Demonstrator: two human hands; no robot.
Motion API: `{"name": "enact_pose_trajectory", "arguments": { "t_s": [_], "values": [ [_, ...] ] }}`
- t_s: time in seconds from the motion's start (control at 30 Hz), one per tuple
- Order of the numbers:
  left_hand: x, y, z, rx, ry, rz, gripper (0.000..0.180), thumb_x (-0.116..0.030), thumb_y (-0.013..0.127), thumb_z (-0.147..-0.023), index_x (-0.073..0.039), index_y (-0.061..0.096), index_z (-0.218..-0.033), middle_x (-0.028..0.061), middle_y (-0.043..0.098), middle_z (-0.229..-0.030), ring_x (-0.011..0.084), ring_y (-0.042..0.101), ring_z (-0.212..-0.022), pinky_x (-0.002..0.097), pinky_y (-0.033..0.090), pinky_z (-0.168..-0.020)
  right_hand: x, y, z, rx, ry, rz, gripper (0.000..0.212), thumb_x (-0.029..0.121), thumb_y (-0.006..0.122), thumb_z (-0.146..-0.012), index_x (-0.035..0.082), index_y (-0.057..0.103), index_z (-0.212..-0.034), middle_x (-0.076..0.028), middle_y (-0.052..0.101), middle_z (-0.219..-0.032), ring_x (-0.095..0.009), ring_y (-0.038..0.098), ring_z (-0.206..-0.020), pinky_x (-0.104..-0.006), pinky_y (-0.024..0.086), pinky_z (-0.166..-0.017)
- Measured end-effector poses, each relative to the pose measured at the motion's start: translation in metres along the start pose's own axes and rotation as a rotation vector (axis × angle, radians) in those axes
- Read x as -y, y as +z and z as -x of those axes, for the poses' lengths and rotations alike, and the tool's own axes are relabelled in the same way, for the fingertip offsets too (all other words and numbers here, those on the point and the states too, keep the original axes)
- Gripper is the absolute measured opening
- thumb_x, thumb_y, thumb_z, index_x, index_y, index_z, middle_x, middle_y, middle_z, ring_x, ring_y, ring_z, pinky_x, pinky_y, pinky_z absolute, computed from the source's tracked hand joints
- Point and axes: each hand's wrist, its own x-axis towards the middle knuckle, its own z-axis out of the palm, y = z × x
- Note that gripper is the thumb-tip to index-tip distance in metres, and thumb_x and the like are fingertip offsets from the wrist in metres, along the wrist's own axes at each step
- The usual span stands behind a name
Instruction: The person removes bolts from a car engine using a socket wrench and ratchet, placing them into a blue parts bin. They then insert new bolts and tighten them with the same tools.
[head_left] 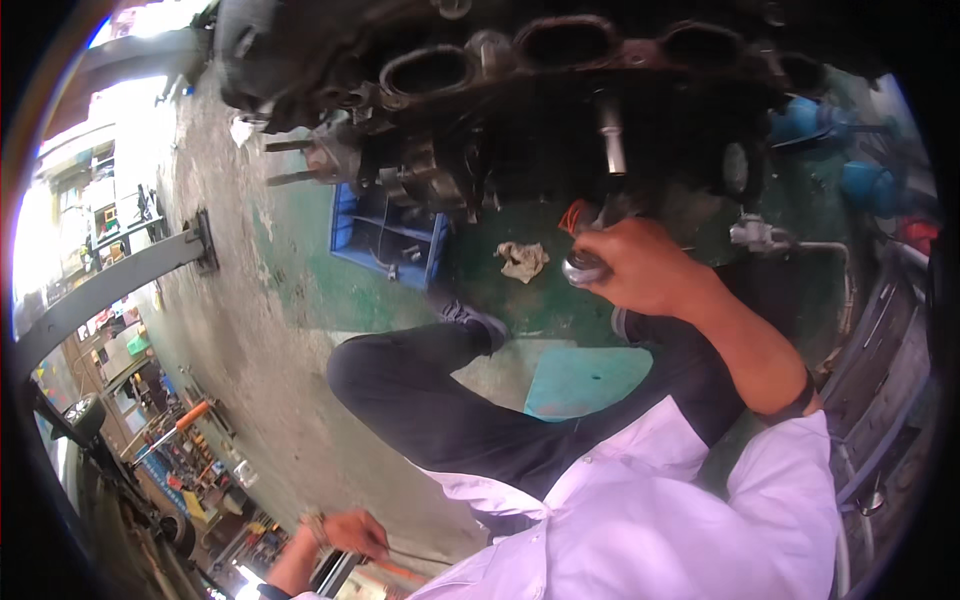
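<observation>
My right hand [640, 265] is closed around a hand tool with a shiny round metal end [585, 268], which shows beside the thumb; the rest is hidden in the fist. Just beyond the knuckles is something orange [573, 216]. Above hangs a dark engine [640, 55] with a row of oval ports, and from its underside a bright metal cylinder [613, 150] points down toward my fist. At lower left, away from the engine, my left hand [355, 532] has curled fingers. A thin dark line [420, 558] runs from its fingertips; whether they grip it is unclear.
On the green floor lie a blue divided tray [385, 240] and a crumpled rag [522, 261]. A turquoise board [585, 382] lies by my legs. A grey metal beam [110, 275] stands at left, with cluttered shelves behind. Metal framework [885, 370] lines the right side.
</observation>
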Motion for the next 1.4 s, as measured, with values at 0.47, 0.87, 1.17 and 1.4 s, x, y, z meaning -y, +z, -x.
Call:
{"name": "enact_pose_trajectory", "arguments": {
  "t_s": [0.47, 0.87, 1.17, 1.4],
  "values": [
    [-0.201, -0.120, 0.110, -1.147, 1.359, 0.378, 0.034, -0.011, 0.059, -0.096, 0.007, 0.055, -0.125, 0.0147, 0.067, -0.095, 0.0209, 0.070, -0.072, 0.0291, 0.057, -0.053, -0.009, -0.020, 0.023, -0.132, 0.025, -0.006, 0.030, 0.030, 0.076, -0.074, 0.003, 0.069, -0.085, -0.021, 0.068, -0.080, -0.040, 0.067, -0.079, -0.0466, 0.052, -0.071],
    [-0.185, -0.190, 0.162, -0.531, 2.259, 1.043, 0.031, -0.025, 0.055, -0.099, 0.006, 0.054, -0.106, 0.0121, 0.057, -0.088, 0.0196, 0.052, -0.068, 0.0322, 0.046, -0.062, 0.006, -0.021, 0.033, -0.142, 0.018, -0.015, 0.032, 0.016, 0.079, -0.071, -0.003, 0.067, -0.094, -0.021, 0.068, -0.084, -0.033, 0.069, -0.080, -0.0374, 0.051, -0.071],
    [-0.296, -0.167, 0.050, -0.819, 1.893, 0.857, 0.021, -0.022, 0.061, -0.097, -0.003, 0.062, -0.106, 0.0091, 0.065, -0.088, 0.0171, 0.059, -0.070, 0.0310, 0.050, -0.062, -0.010, -0.020, 0.044, -0.245, -0.073, -0.038, 0.032, 0.020, 0.074, -0.070, 0.002, 0.065, -0.094, -0.022, 0.067, -0.088, -0.040, 0.066, -0.086, -0.0443, 0.051, -0.073],
    [-0.312, -0.151, 0.004, -1.025, 1.469, 0.424, 0.024, -0.018, 0.066, -0.092, 0.001, 0.063, -0.106, 0.0080, 0.065, -0.085, 0.0135, 0.062, -0.065, 0.0262, 0.055, -0.056, -0.001, -0.024, 0.056, -0.425, -0.053, 0.107, 0.032, 0.009, 0.078, -0.072, 0.001, 0.064, -0.100, -0.018, 0.068, -0.088, -0.036, 0.068, -0.085, -0.0412, 0.052, -0.073]
  ]
}}
